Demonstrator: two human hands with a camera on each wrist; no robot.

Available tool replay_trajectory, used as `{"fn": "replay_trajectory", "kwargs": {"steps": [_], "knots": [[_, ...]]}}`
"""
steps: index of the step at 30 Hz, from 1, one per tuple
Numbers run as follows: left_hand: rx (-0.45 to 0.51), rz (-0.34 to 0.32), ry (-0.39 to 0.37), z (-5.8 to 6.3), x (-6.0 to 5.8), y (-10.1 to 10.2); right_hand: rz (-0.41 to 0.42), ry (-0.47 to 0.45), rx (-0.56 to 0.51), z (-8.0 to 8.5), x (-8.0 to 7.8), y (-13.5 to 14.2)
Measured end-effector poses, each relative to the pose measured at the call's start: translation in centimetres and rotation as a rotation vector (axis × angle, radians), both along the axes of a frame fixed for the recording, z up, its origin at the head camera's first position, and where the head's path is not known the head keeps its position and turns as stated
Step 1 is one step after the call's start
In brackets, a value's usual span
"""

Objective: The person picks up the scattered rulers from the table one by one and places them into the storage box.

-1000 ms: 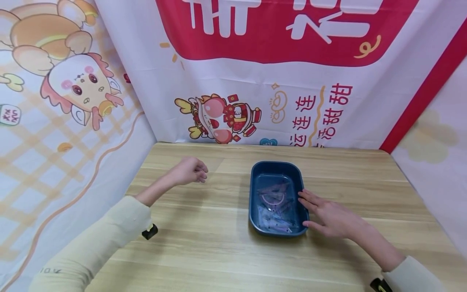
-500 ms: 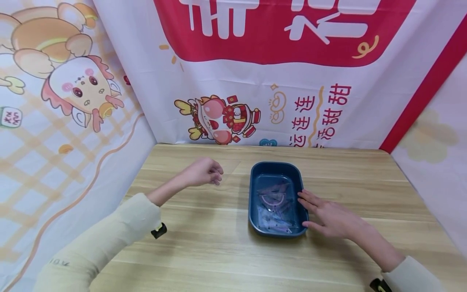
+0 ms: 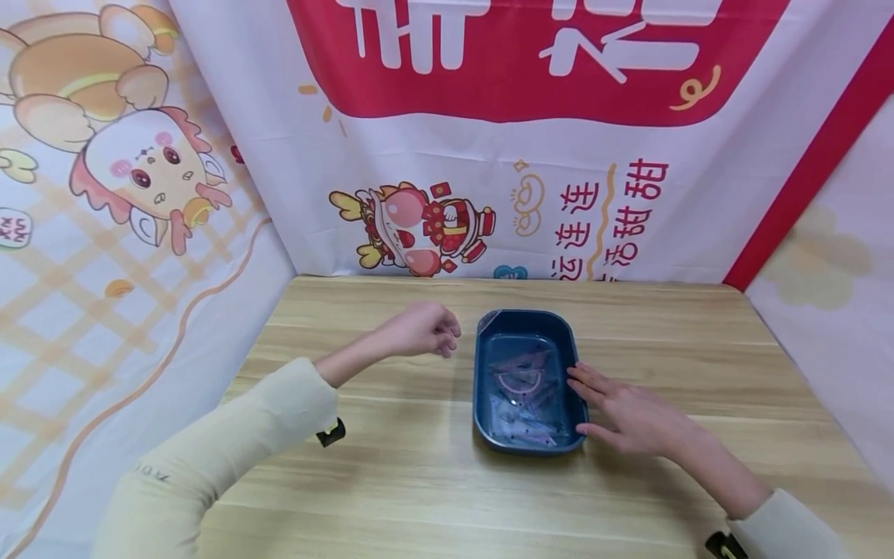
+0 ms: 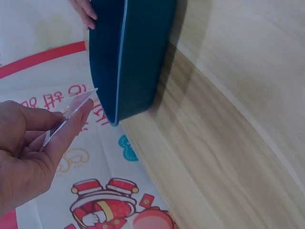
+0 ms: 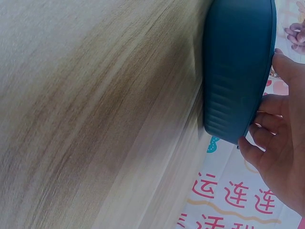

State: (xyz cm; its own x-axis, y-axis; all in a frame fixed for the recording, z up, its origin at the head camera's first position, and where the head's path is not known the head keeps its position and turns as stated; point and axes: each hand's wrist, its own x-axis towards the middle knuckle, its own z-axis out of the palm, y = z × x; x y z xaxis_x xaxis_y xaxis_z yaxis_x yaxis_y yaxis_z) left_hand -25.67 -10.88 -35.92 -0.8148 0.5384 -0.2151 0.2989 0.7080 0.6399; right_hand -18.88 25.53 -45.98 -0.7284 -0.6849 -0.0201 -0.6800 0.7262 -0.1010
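Note:
My left hand (image 3: 422,330) is raised left of a dark blue box (image 3: 478,388). It pinches a clear set square (image 4: 69,114) between thumb and fingers, seen nearly edge-on in the left wrist view. In the head view its transparent tip overlaps the box's far left corner. My right hand (image 3: 632,415) rests its fingertips on the right rim, the thumb nearer the front. Inside the box lie a pinkish protractor (image 3: 520,390) and several clear drawing pieces (image 3: 524,425); they overlap, so their shapes are hard to separate.
The box stands on a wood-grain table (image 3: 391,481). A printed white and red cloth (image 3: 433,140) hangs behind the table's far edge, and a patterned cloth (image 3: 230,326) borders its left side.
My left hand has moved right with the set square, bringing it from over the table to the box's far left corner. The right hand and the box have stayed in place.

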Motion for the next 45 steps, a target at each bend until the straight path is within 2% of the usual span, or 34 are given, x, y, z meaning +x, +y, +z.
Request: {"fn": "replay_trajectory", "kwargs": {"steps": [10, 15, 21, 24, 30, 37, 42, 45], "knots": [[-0.025, -0.054, -0.01, -0.4, -0.2, 3.6, 0.01, 0.013, 0.005, -0.1, 0.1, -0.2], [-0.069, -0.086, -0.015, -0.6, -0.4, 5.0, 0.008, 0.01, 0.0, 0.2, 0.2, -0.4], [-0.198, -0.179, 0.095, -0.9, -0.9, 6.4, 0.013, 0.025, -0.006, 0.1, 0.0, -0.6], [-0.247, -0.204, 0.121, -1.3, -1.1, 7.0, 0.02, 0.04, -0.011, -0.1, -0.1, -0.8], [-0.281, -0.157, 0.112, -2.6, -1.5, 7.8, 0.024, 0.027, -0.015, -0.1, -0.1, -1.3], [-0.325, -0.152, 0.165, -3.9, -1.6, 8.4, 0.015, -0.001, -0.02, -0.1, 0.0, -1.9], [-0.3, -0.135, 0.163, -4.2, -1.4, 8.2, 0.024, 0.002, -0.026, 0.0, 0.1, -2.0], [-0.28, -0.126, 0.208, -4.3, -1.4, 7.7, 0.025, 0.01, -0.027, -0.1, 0.1, -2.0]]}}
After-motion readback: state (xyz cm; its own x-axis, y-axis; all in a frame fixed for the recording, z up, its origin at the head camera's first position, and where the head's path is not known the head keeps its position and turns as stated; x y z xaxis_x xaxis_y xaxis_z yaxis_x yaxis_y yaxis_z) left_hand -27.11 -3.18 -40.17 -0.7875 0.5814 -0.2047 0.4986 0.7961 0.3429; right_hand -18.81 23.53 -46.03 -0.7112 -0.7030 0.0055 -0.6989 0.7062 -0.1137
